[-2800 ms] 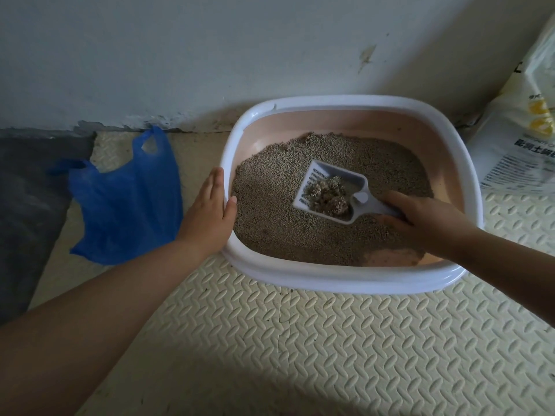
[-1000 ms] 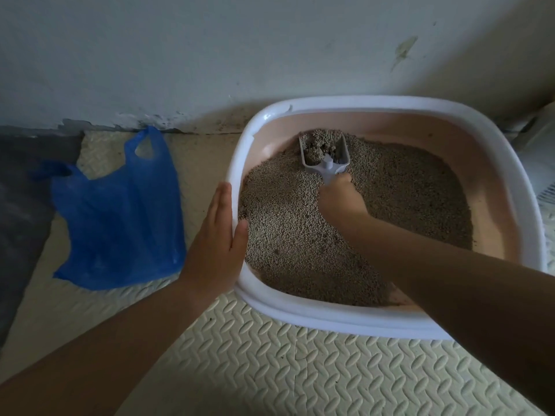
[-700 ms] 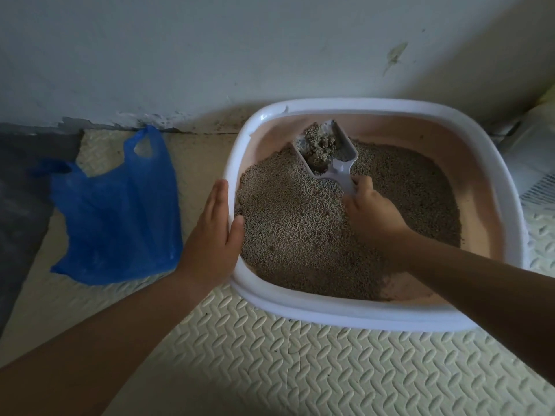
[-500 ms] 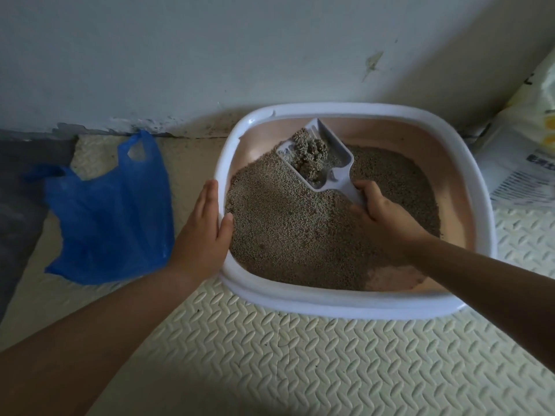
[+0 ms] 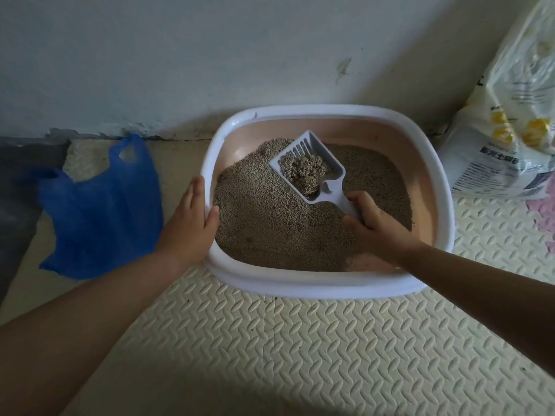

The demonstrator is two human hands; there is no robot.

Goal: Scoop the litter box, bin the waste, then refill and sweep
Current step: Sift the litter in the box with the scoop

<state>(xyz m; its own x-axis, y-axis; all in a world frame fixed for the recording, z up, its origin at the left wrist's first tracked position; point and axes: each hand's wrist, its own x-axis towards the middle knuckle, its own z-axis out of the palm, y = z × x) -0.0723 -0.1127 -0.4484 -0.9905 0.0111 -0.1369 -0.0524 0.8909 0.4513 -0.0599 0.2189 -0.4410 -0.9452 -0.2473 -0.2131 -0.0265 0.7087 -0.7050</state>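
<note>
A white-rimmed litter box [image 5: 327, 288] with a pink inside stands against the wall, filled with grey-brown litter [image 5: 264, 223]. My right hand [image 5: 375, 228] grips the handle of a white slotted scoop [image 5: 312, 163], which is lifted a little above the litter at the back middle and carries a clump of litter [image 5: 304, 172]. My left hand [image 5: 189, 226] lies flat over the box's left rim, thumb inside. A blue plastic bag [image 5: 99, 211] lies on the floor left of the box.
A large white litter sack [image 5: 507, 130] leans in the right corner. The floor is a cream embossed foam mat [image 5: 300, 349]. A dark strip of bare floor [image 5: 15, 187] runs along the far left. A grey wall [image 5: 210, 55] stands right behind the box.
The scoop dug into the far left of the litter, then rose and swung right with a clump in it. My left hand stayed on the rim.
</note>
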